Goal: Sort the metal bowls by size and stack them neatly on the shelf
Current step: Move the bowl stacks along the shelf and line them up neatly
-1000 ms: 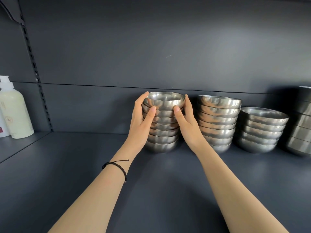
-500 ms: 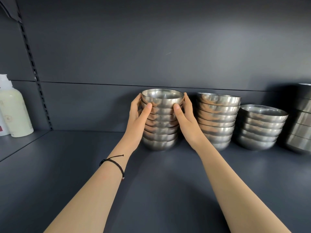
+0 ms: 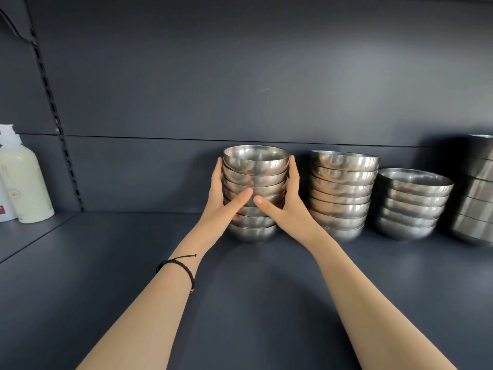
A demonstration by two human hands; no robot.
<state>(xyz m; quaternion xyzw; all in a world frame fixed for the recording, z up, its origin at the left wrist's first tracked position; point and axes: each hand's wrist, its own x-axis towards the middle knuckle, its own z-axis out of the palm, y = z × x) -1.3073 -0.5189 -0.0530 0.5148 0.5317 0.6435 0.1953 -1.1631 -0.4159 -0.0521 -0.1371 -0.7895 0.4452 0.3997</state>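
Both bare forearms reach forward and converge. The left hand (image 3: 226, 206) and right hand (image 3: 289, 209) cup the stack of bowls (image 3: 256, 166) from either side, fingers up its flanks, thumbs lying across its front, tips close together.

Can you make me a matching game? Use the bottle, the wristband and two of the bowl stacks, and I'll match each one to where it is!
Things
1. bottle
2. wristband
3. left stack
4. middle stack

Places
A. held between the left hand and the right hand
B. round the left wrist
C. at the far left, apart from the bowls
D. standing between two other stacks

Pairs: 1-C, 2-B, 3-A, 4-D
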